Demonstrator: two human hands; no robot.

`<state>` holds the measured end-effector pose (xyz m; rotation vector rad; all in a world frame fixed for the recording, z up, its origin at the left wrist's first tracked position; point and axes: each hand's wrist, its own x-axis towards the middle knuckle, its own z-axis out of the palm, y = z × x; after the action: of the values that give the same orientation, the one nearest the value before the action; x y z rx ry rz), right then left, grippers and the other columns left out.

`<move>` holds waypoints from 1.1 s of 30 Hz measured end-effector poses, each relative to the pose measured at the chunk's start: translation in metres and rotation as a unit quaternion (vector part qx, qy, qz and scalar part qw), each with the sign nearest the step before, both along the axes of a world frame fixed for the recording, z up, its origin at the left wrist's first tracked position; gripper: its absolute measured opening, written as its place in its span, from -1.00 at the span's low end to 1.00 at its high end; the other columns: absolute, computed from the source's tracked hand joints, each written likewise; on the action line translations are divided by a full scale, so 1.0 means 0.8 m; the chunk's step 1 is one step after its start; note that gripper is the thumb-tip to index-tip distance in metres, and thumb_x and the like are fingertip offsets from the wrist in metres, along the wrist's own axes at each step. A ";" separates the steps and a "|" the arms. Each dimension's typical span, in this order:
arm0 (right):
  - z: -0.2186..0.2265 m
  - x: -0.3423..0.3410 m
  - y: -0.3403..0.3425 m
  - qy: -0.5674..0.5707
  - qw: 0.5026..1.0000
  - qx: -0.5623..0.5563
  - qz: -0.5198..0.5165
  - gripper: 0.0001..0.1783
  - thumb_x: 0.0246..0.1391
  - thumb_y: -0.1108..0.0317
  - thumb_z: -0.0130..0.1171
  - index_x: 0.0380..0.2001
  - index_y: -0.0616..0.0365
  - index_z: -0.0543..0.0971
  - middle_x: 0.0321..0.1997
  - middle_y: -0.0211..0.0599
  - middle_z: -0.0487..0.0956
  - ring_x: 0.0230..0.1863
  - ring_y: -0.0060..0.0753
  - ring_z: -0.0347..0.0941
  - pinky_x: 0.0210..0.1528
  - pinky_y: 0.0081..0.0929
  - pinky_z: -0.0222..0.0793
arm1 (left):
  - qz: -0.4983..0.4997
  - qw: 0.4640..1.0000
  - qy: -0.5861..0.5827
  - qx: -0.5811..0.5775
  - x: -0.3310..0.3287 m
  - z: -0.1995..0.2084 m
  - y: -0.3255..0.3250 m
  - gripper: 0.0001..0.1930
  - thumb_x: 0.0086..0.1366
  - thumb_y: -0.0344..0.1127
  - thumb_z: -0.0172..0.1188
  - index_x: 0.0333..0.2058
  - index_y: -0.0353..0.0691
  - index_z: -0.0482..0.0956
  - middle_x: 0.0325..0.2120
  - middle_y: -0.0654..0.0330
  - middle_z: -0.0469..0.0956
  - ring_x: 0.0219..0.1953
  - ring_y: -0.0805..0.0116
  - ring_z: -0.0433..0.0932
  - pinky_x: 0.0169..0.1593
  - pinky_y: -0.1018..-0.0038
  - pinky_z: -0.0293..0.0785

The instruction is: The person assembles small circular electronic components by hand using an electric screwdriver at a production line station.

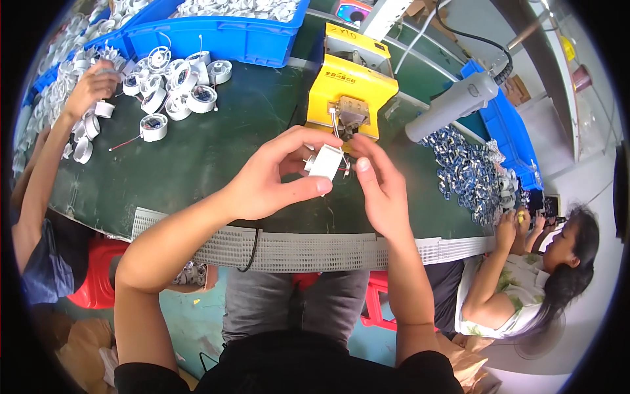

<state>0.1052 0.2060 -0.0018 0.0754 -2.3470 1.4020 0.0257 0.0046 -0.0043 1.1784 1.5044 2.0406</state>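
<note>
My left hand grips a small white plastic housing between thumb and fingers, over the near side of the green table. Thin wires with a small white connector hang at the housing's right side. My right hand is just beside it, fingers apart and curved toward the wires; whether a fingertip touches them I cannot tell. Right behind both hands stands a yellow machine with a metal head at its front. A white wired piece shows upright between that head and my left fingers.
White round housings with circuit boards cluster at left, before blue bins of white parts. A co-worker's hand reaches in there. A grey cylinder juts over blue-silver parts at right, near another person. Perforated grey trunking edges the table.
</note>
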 end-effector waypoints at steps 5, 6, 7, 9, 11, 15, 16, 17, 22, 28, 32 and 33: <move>0.021 -0.011 -0.009 -0.051 0.995 -0.042 0.073 -0.81 0.19 0.42 0.17 -0.22 0.35 0.61 -0.33 -0.27 0.62 -0.35 -0.62 0.47 -0.27 -0.62 0.40 | -0.070 0.990 -0.117 0.038 -0.007 0.001 -0.003 -0.54 0.29 -0.45 0.17 0.14 -0.27 0.31 -0.04 0.18 0.44 -0.03 0.41 0.46 0.01 0.42 0.47; 0.017 -0.014 -0.008 -0.050 0.995 -0.044 0.073 -0.81 0.19 0.42 0.17 -0.22 0.35 0.61 -0.33 -0.27 0.62 -0.35 -0.62 0.47 -0.27 -0.62 0.40 | -0.082 0.983 -0.155 0.051 -0.009 0.001 -0.003 -0.57 0.31 -0.42 0.13 0.14 -0.28 0.31 -0.03 0.17 0.44 -0.04 0.41 0.47 0.00 0.41 0.49; 0.012 -0.018 -0.006 -0.032 0.993 -0.085 0.074 -0.82 0.18 0.44 0.17 -0.21 0.34 0.61 -0.31 -0.27 0.63 -0.34 -0.62 0.48 -0.27 -0.63 0.40 | -0.095 0.974 -0.194 0.064 -0.012 0.000 -0.003 -0.59 0.34 -0.39 0.10 0.14 -0.29 0.30 -0.03 0.15 0.43 -0.04 0.40 0.47 -0.01 0.40 0.50; 0.006 -0.022 -0.008 -0.014 0.989 -0.128 0.074 -0.82 0.18 0.46 0.18 -0.19 0.34 0.61 -0.29 -0.27 0.63 -0.32 -0.62 0.49 -0.26 -0.63 0.41 | -0.113 0.962 -0.238 0.074 -0.016 -0.002 -0.003 -0.59 0.37 -0.34 0.01 0.15 -0.28 0.27 -0.01 0.12 0.42 -0.02 0.33 0.50 -0.02 0.33 0.54; 0.005 -0.019 -0.016 0.041 0.972 -0.230 0.034 -0.82 0.17 0.48 0.19 -0.18 0.34 0.61 -0.28 -0.27 0.62 -0.32 -0.59 0.50 -0.27 -0.63 0.42 | -0.122 0.948 -0.285 0.078 -0.018 -0.003 -0.004 -0.58 0.36 -0.31 -0.04 0.17 -0.28 0.26 0.00 0.10 0.42 0.00 0.29 0.51 0.01 0.28 0.54; -0.003 -0.017 -0.007 0.028 0.980 -0.167 0.107 -0.91 0.18 0.52 0.11 -0.39 0.31 0.56 -0.32 -0.31 0.53 -0.31 -0.54 0.45 -0.21 -0.57 0.37 | -0.125 0.942 -0.307 0.060 -0.016 -0.001 0.000 -0.57 0.37 -0.28 -0.06 0.17 -0.28 0.25 -0.01 0.10 0.44 0.00 0.29 0.51 0.03 0.28 0.53; -0.005 -0.019 -0.004 0.042 0.987 -0.104 0.113 -0.94 0.12 0.53 0.12 -0.42 0.29 0.54 -0.32 -0.30 0.51 -0.33 -0.51 0.44 -0.22 -0.56 0.35 | -0.109 0.943 -0.309 0.054 -0.016 -0.001 0.002 -0.57 0.38 -0.27 -0.07 0.18 -0.27 0.25 -0.03 0.10 0.45 0.00 0.30 0.51 0.03 0.27 0.53; -0.009 -0.020 0.000 0.056 0.990 -0.040 0.119 -0.96 0.07 0.55 0.14 -0.46 0.27 0.52 -0.33 -0.29 0.48 -0.34 -0.48 0.43 -0.22 -0.55 0.34 | -0.093 0.945 -0.312 0.047 -0.016 -0.002 0.004 -0.57 0.38 -0.25 -0.08 0.18 -0.27 0.26 -0.04 0.11 0.46 -0.01 0.31 0.52 0.03 0.27 0.53; -0.013 -0.015 -0.018 0.108 0.993 0.035 0.014 -0.90 -0.12 0.57 0.22 -0.55 0.26 0.47 -0.35 -0.25 0.43 -0.42 -0.39 0.42 -0.37 -0.52 0.37 | -0.072 0.940 -0.331 0.030 -0.014 -0.007 0.008 -0.59 0.43 -0.21 -0.10 0.17 -0.27 0.28 -0.05 0.15 0.48 -0.03 0.36 0.53 0.04 0.29 0.54; -0.013 -0.010 -0.027 0.159 0.985 0.067 -0.017 -0.91 -0.12 0.58 0.22 -0.55 0.26 0.49 -0.33 -0.27 0.43 -0.42 -0.45 0.42 -0.40 -0.55 0.39 | -0.055 0.940 -0.338 -0.006 -0.011 -0.010 0.013 -0.59 0.46 -0.18 -0.09 0.16 -0.29 0.31 -0.05 0.17 0.49 -0.03 0.39 0.54 0.03 0.33 0.55; -0.015 -0.009 -0.033 0.133 0.990 0.047 -0.010 -0.91 -0.04 0.53 0.26 -0.51 0.27 0.53 -0.31 -0.29 0.45 -0.47 -0.54 0.39 -0.43 -0.61 0.34 | -0.059 0.941 -0.332 -0.035 -0.009 -0.017 0.016 -0.62 0.42 -0.25 -0.01 0.14 -0.30 0.37 -0.08 0.17 0.53 -0.06 0.38 0.56 0.01 0.35 0.55; -0.015 -0.008 -0.034 0.118 0.992 0.041 -0.001 -0.90 -0.01 0.51 0.28 -0.50 0.28 0.54 -0.30 -0.29 0.45 -0.50 -0.57 0.38 -0.45 -0.63 0.33 | -0.058 0.941 -0.332 -0.036 -0.009 -0.017 0.015 -0.62 0.42 -0.25 -0.01 0.14 -0.30 0.37 -0.08 0.17 0.53 -0.06 0.38 0.56 0.01 0.35 0.55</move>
<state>0.0988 0.1786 -0.0141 0.2479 -2.2058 1.2213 0.0184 0.0164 -0.0177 0.4483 1.1238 1.9912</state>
